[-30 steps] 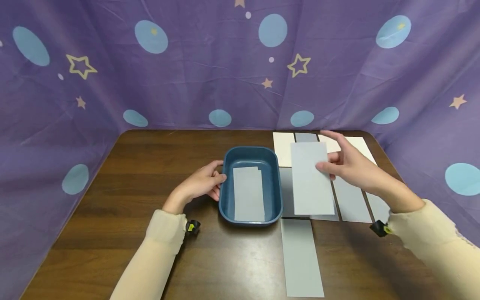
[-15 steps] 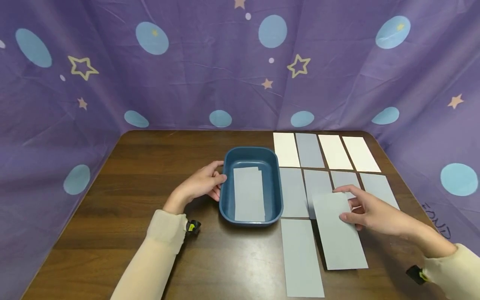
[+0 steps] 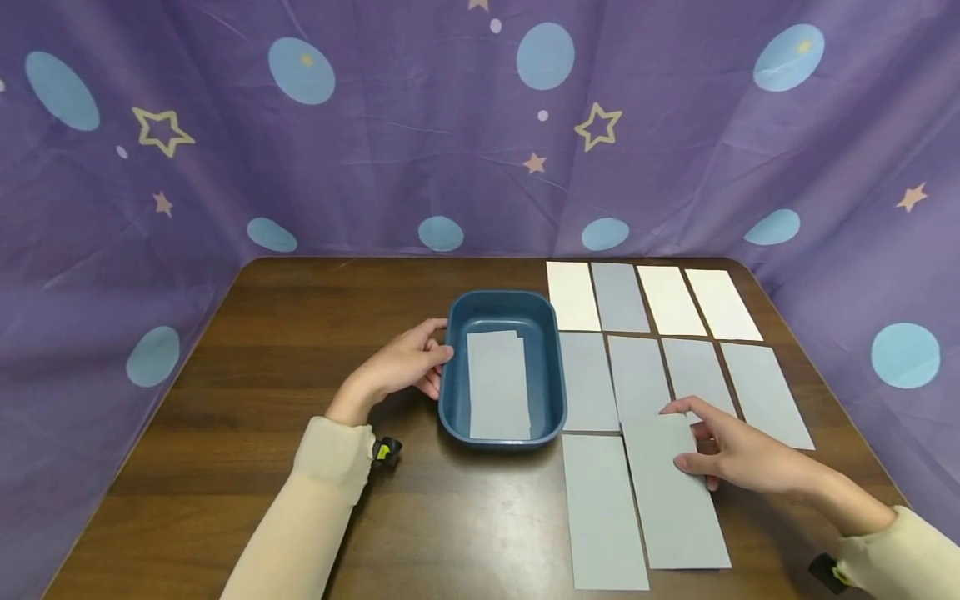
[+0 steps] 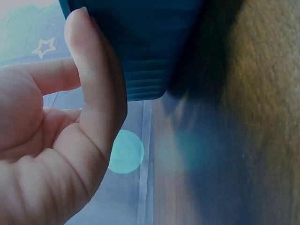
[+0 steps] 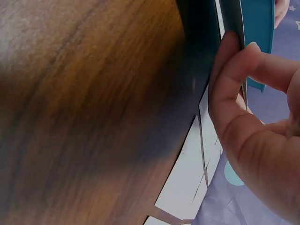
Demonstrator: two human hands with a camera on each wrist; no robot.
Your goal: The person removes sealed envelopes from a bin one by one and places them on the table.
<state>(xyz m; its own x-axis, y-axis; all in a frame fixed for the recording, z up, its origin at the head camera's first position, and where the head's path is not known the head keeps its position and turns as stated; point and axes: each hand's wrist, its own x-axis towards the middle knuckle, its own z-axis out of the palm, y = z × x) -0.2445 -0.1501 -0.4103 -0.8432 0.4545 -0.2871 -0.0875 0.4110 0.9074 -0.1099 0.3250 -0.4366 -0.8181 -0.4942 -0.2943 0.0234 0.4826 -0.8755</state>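
Observation:
A dark blue tray (image 3: pixel 501 297) stands mid-table with a grey card (image 3: pixel 498 385) lying inside, over another one. My left hand (image 3: pixel 435 354) rests against the tray's left wall, fingers relaxed; in the left wrist view one finger (image 4: pixel 98 79) lies along the tray (image 4: pixel 140 47). My right hand (image 3: pixel 678 437) holds a grey card (image 3: pixel 671 500) by its right edge, thumb on top. That card lies low over the table at the front right, beside another grey card (image 3: pixel 602 512). In the right wrist view the thumb (image 5: pixel 234 93) presses on a card's edge.
Right of the tray, grey cards (image 3: pixel 588 381) lie in a row, with white cards (image 3: pixel 572 296) and one grey card in the row behind. The brown table (image 3: pixel 300 333) is walled by purple cloth (image 3: pixel 375 150) at the back and sides.
My right hand has carried the grey card from above the back rows down and towards me, to the table's front right. The left hand and the tray have stayed still.

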